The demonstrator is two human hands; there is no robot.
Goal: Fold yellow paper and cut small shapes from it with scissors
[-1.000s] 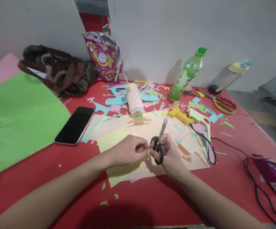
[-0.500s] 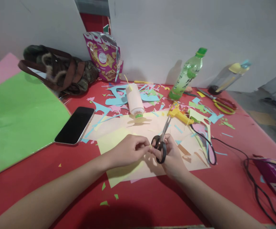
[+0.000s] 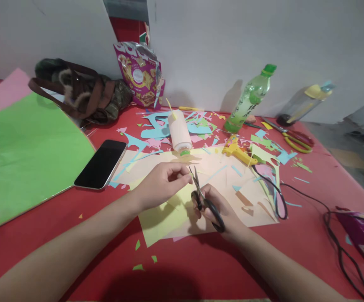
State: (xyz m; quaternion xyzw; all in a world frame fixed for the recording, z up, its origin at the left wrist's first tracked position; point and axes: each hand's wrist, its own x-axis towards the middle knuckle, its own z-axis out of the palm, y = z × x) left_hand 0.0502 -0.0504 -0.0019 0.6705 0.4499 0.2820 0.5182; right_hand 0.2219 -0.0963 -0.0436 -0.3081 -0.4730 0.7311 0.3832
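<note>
My right hand (image 3: pixel 215 207) grips black-handled scissors (image 3: pixel 211 209), their blades parted and pointing away toward my left fingertips. Pinched in my left hand (image 3: pixel 166 184) is a small yellowish-green paper piece (image 3: pixel 191 176), mostly hidden by the fingers and close to the blades. Both hands are above a pale yellow sheet (image 3: pixel 156 222) and a cream sheet (image 3: pixel 197 228). Beyond them a bottle wrapped in pale paper (image 3: pixel 180 132) lies on its side, its green cap toward me and a thin yellow strip at its far end.
A phone (image 3: pixel 101 164) and a green sheet (image 3: pixel 34 163) lie left. A yellow glue gun (image 3: pixel 240 153) with a black cord is at right, near a green drink bottle (image 3: pixel 251 98). Paper scraps litter the red table (image 3: pixel 106 251); a purple power strip (image 3: pixel 362 235) lies far right.
The scissors have swung from pointing up and right to pointing toward my left fingers, and their blades have opened. My left hand has moved slightly up and left.
</note>
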